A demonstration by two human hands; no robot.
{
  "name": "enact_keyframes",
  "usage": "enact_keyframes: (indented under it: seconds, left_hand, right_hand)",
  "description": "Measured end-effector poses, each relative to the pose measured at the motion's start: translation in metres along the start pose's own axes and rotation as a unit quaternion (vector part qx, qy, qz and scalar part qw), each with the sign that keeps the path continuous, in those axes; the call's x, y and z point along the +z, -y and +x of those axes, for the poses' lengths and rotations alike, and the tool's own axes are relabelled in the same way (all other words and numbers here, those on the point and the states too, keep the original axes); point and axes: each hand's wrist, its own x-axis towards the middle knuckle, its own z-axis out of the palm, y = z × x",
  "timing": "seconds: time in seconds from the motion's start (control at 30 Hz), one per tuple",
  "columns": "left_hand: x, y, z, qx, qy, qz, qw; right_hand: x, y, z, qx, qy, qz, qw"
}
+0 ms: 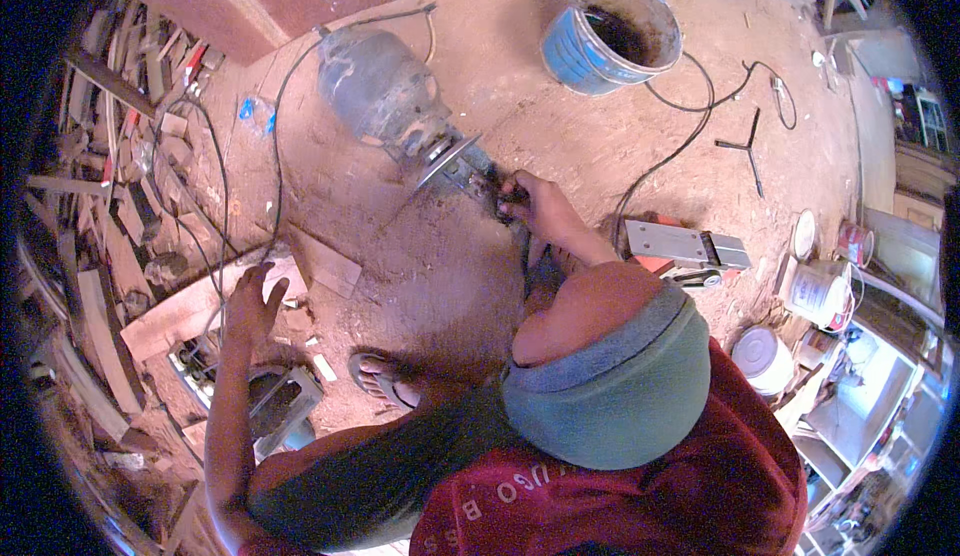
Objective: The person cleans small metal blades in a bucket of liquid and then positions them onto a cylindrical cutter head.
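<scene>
My right hand [542,206] is closed around a dark, knobby part [512,196] at the near end of a machine. That end is a dark metal fitting [468,171] next to a thin round disc [444,160]. Behind the disc lies the machine's worn grey, rounded body [375,86], which looks like a motor. The exact shape of what my fingers hold is hidden. My left hand [258,304] hangs open, fingers apart and holding nothing, over a wooden board [185,311] and near a metal-framed tool [285,411].
A blue bucket [590,61] with dark contents stands beyond. Black cables [700,121] cross the dirt floor. To the right lie a three-armed wrench [750,146], a grey-and-orange power tool [680,243] and white tubs [762,356]. Scrap wood [100,296] is heaped left. My sandalled foot [385,378] is below.
</scene>
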Motion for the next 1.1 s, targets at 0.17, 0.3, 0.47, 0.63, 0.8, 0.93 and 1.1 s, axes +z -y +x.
enact_keyframes:
  seconds: [0.17, 0.3, 0.47, 0.63, 0.8, 0.93, 1.1]
  left_hand:
    - [0.002, -0.002, 0.003, 0.005, 0.019, -0.003, 1.0]
    - [0.001, -0.002, 0.006, 0.018, 0.025, 0.001, 1.0]
    - [0.002, 0.006, 0.008, 0.03, 0.012, 0.004, 0.999]
    - [0.001, 0.01, 0.005, 0.014, 0.018, 0.007, 1.0]
    - [-0.002, 0.007, 0.002, 0.002, 0.035, 0.004, 0.999]
    - [0.001, 0.008, 0.007, 0.021, 0.031, 0.006, 0.999]
    - [0.0, 0.005, 0.001, 0.001, 0.038, 0.009, 0.999]
  right_hand:
    - [-0.056, 0.002, -0.001, 0.087, -0.073, 0.367, 0.923]
    - [-0.133, 0.016, 0.003, 0.051, -0.185, 0.382, 0.904]
    - [-0.229, 0.035, 0.008, -0.068, -0.365, 0.04, 0.928]
    - [-0.281, 0.056, 0.016, -0.044, -0.384, 0.21, 0.898]
    - [-0.296, 0.046, 0.038, -0.091, -0.328, 0.268, 0.901]
    - [-0.304, 0.014, 0.053, -0.062, -0.315, 0.213, 0.923]
    - [-0.306, 0.006, 0.068, 0.018, -0.27, 0.125, 0.955]
